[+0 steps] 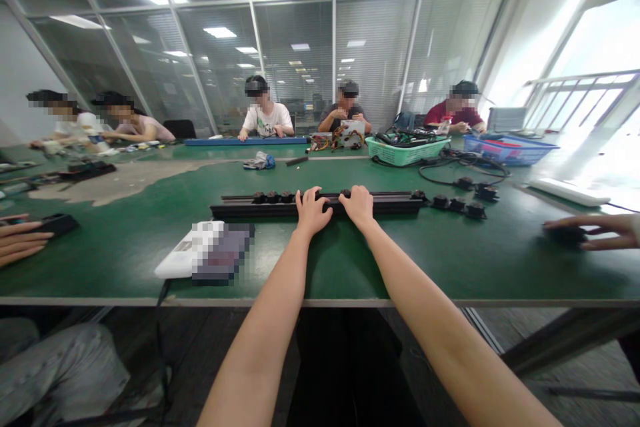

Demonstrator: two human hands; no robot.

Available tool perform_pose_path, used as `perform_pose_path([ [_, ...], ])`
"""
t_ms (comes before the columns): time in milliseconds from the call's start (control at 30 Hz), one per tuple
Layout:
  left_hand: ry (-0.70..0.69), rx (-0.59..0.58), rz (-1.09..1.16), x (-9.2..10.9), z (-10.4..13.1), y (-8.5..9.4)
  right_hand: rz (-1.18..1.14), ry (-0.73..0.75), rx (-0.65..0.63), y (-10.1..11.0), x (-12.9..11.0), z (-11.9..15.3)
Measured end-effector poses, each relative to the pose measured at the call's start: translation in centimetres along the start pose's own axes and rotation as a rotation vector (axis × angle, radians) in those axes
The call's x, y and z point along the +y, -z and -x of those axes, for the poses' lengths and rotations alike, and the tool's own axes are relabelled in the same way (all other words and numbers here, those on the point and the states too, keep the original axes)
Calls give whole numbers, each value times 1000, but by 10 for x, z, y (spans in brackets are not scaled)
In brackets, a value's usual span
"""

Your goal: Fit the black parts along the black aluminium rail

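A long black rail [260, 209], channel-shaped, lies across the green table in front of me. Several small black modules [271, 197] sit in a row along its left half. My left hand [313, 210] grips the rail near its middle, with the fingers over the far side and the thumb pointing right. Just right of it, my right hand [359, 205] is closed over the rail, its thumb beside a small black part [345, 193]. The fingers partly hide what lies beneath them. More loose black modules [457, 205] lie off the rail's right end.
A white device [185, 250] and a dark blurred slab [225, 253] lie front left. Behind stand a green basket [407, 153] of cables and a blue basket [515, 150]. Other people's hands [613, 230] rest at both sides. Several people sit across the table [200, 180].
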State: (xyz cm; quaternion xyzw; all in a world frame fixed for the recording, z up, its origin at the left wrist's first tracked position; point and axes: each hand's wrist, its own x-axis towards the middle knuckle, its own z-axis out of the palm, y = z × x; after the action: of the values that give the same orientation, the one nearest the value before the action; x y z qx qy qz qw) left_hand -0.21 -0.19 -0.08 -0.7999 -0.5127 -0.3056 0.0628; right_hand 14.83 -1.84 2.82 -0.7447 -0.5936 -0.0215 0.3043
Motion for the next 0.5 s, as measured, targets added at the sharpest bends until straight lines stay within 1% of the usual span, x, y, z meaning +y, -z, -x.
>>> perform_pose_path([
  [500,9,-7,17,0,0,0,30,11,-7,2,-1,0],
])
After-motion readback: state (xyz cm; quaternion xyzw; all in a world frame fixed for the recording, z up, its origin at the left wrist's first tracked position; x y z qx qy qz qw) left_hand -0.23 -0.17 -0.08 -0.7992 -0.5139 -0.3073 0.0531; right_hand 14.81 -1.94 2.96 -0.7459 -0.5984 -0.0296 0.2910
